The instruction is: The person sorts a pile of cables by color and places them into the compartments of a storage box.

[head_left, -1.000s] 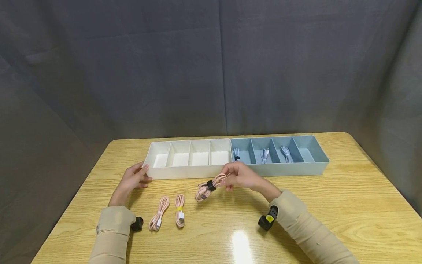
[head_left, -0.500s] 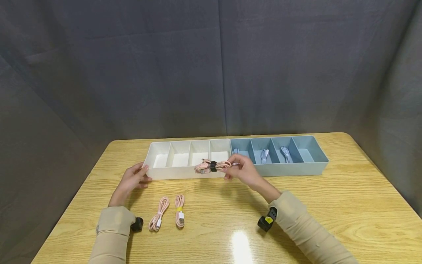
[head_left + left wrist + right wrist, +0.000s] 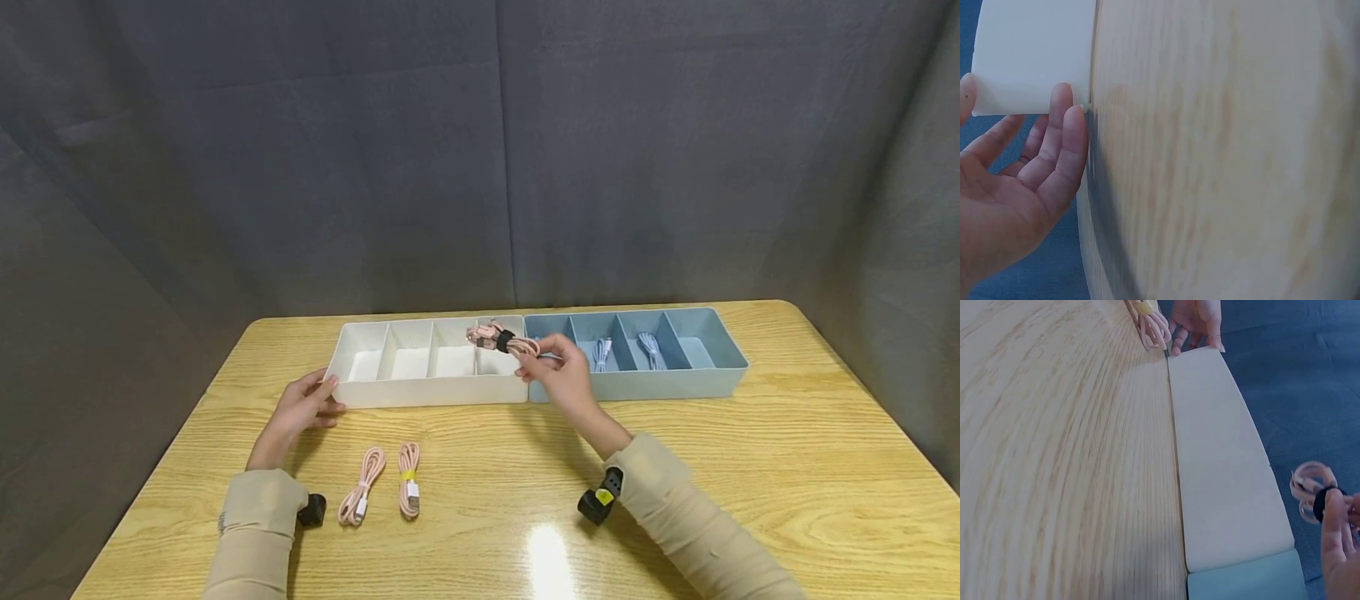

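My right hand (image 3: 561,373) pinches a coiled pink USB cable (image 3: 495,336), bound with a black strap, above the rightmost compartment of the white divided box (image 3: 431,393). In the right wrist view this cable (image 3: 1310,481) hangs from thumb and fingers, higher than the box rim. My left hand (image 3: 302,408) touches the left end of the white box. In the left wrist view its loosely extended fingers (image 3: 1063,147) rest against the box's corner. Two more coiled pink cables lie on the table: one with a white tie (image 3: 363,485), one with a yellow tie (image 3: 408,479).
A blue divided box (image 3: 652,386) stands end to end with the white one. Coiled blue cables (image 3: 651,350) lie in three of its compartments, one mostly hidden behind the right hand. A dark curtain (image 3: 480,167) hangs behind the wooden table (image 3: 787,467).
My right hand has raised the black-strapped pink cable from in front of the white box to above its rightmost compartment. The left hand has stayed at the box's left end.
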`<state>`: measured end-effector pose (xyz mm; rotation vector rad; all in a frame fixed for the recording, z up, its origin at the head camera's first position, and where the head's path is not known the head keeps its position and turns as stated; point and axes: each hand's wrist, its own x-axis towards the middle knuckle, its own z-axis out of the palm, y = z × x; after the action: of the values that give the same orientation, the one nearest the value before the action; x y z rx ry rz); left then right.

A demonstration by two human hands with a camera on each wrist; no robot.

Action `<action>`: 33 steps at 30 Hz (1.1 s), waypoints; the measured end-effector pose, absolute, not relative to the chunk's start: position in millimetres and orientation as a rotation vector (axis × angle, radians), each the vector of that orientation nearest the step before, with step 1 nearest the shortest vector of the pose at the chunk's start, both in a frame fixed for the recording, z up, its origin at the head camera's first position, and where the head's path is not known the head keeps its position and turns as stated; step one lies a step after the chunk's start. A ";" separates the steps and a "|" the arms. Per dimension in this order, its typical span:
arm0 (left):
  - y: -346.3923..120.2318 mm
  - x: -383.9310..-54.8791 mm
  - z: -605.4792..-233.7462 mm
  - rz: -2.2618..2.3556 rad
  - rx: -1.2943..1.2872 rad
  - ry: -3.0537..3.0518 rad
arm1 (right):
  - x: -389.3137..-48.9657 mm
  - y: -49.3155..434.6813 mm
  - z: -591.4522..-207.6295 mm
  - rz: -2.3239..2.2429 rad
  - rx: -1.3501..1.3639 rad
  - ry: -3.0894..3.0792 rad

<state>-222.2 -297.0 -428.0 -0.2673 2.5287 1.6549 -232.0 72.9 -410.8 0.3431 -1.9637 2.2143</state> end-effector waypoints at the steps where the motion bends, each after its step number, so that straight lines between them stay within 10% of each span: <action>1: -297.2 -222.4 -428.1 1.655 -0.269 2.528 | -232.6 72.1 -410.8 2.217 0.312 -1.952; 33: -299.2 -222.2 -428.3 1.664 -0.264 2.501 | -233.1 67.1 -413.6 2.214 0.079 -2.259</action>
<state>-222.2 -299.2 -428.3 -0.2638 2.5008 1.6638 -233.1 67.1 -413.6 0.0795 -2.2594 2.2141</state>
